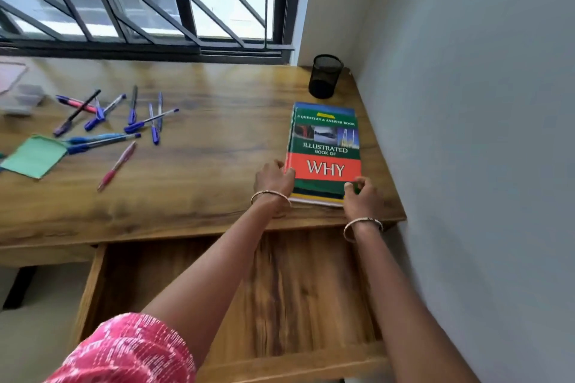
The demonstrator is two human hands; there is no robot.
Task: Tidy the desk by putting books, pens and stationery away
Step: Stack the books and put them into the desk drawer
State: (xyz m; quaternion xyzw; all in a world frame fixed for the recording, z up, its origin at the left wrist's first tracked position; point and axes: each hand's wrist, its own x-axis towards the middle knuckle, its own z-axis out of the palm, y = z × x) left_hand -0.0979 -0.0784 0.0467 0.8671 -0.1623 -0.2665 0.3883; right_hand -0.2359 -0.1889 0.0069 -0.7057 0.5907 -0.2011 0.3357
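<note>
One book stack looks squared up, left hand and right hand gripping its near corners; left of it, scattered pens and green notepad await putting away.

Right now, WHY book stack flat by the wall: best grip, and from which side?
Take the book stack by its two near corners, coming from the front edge of the desk. It lies flat with the wall close on its right and the pen cup beyond it, so the near end is probably freest. The left hand and right hand hold there.
</note>
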